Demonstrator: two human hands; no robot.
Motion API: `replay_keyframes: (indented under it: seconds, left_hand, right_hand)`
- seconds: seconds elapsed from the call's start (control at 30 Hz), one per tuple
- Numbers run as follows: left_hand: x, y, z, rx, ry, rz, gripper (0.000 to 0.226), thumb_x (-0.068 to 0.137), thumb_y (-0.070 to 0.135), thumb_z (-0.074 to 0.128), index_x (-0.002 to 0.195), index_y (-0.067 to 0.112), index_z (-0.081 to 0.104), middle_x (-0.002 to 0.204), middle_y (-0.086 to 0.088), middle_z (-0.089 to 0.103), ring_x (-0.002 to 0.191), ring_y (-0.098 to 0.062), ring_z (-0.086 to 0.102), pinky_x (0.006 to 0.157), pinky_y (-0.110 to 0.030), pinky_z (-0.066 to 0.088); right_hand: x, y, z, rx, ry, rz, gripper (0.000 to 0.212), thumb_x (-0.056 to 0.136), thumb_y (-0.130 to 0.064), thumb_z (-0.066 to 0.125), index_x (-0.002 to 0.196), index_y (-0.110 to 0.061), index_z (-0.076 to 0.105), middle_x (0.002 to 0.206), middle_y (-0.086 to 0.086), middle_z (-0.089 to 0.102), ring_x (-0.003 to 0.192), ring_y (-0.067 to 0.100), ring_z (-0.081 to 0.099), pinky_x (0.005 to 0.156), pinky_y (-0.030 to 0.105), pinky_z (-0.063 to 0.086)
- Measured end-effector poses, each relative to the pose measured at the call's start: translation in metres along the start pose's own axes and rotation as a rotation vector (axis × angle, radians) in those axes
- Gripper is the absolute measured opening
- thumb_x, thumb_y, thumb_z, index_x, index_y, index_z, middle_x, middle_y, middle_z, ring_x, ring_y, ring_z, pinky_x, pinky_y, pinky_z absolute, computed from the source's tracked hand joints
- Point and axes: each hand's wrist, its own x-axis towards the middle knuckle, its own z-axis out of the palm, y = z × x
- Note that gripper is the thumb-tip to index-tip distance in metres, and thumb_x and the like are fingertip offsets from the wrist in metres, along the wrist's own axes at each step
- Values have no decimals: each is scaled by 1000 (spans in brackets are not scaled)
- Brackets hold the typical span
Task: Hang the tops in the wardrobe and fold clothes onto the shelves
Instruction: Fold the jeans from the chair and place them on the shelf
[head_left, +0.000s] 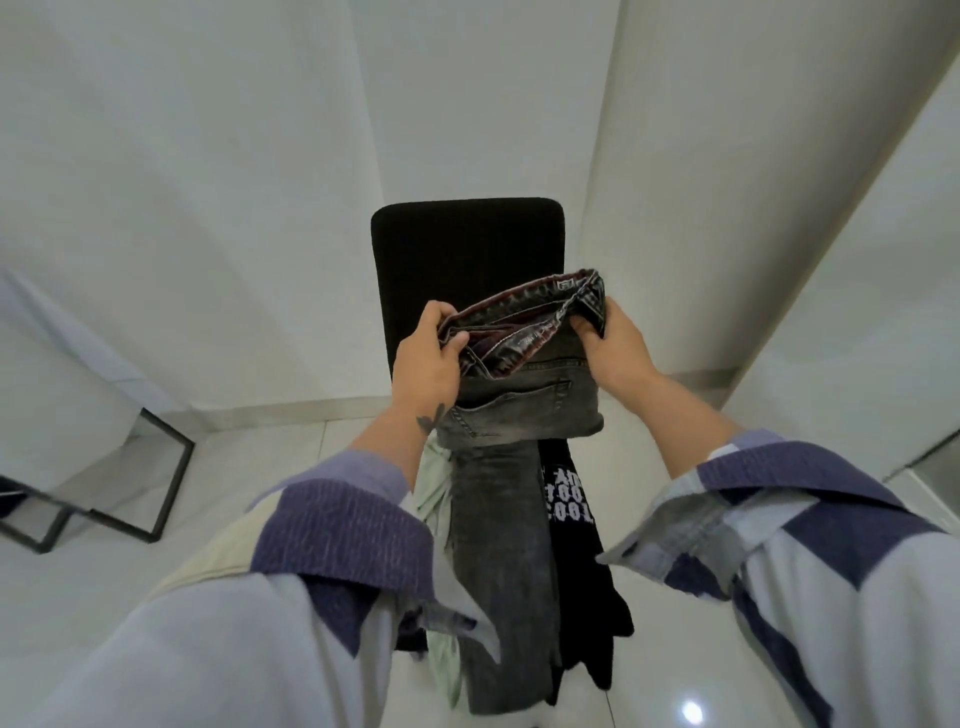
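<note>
From where I watch, my left hand (426, 358) has its fingers clamped on the left end of the waistband of the grey jeans (511, 415), and my right hand (613, 348) grips the right end likewise, so the jeans hang unfolded in front of the black chair (467, 244). Under them on the chair I see at least 2 more garments, a pale green one (434, 483) at left and a black printed top (569, 499) at right. No wardrobe or shelf shows, so I judge most of the work remains.
</note>
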Motion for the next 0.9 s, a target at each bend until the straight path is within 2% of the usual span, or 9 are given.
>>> replay_keyframes:
  seconds: [0.1,0.23,0.33,0.53,0.73,0.8,0.9]
  left_hand:
    - [-50,-22,0,10,-64,-51,13,96,16,51,108,20,52,94,3,62,83,-12,59,60,-13,41]
    - [-108,-49,2,61,-170,-82,19,96,16,50,111,24,58,94,7,63,80,-5,57,62,-10,39]
    - [-146,-72,8,106,-239,-118,19,96,16,51,111,22,59,98,3,64,86,-12,59,74,-23,46]
    - [-208,-118,28,142,-317,-259,16,95,15,52,106,23,61,93,0,68,83,-19,63,75,-31,52]
    - [-261,-161,44,233,-428,-367,21,95,17,51,112,25,60,97,-2,67,83,-19,61,75,-29,49]
    - [-277,-172,51,266,-490,-374,26,95,17,49,116,31,59,105,0,67,91,-21,61,82,-32,51]
    - [-292,-186,60,261,-587,-406,39,92,14,42,121,36,57,114,2,65,102,-22,59,91,-33,49]
  right_hand:
    - [-52,21,9,-26,-36,64,30,98,-20,47,128,-14,47,125,9,59,116,26,53,93,32,39]
    - [-114,52,21,-32,-61,139,34,98,-16,48,131,-14,46,128,9,58,119,27,51,92,28,36]
    - [-155,79,32,-58,-90,209,36,97,-17,49,133,-16,46,128,9,58,119,26,52,89,25,36]
    - [-214,132,53,-153,-177,266,38,96,-11,48,133,-18,47,125,9,62,114,30,56,88,30,42]
    - [-263,182,69,-285,-345,267,28,93,-14,52,121,-20,56,104,4,69,95,26,62,72,27,41]
    - [-277,199,75,-346,-412,267,25,92,-15,52,116,-21,58,95,2,68,90,25,63,69,28,42]
    - [-291,220,87,-470,-501,228,24,88,-16,52,111,-23,57,94,6,69,88,30,63,69,34,49]
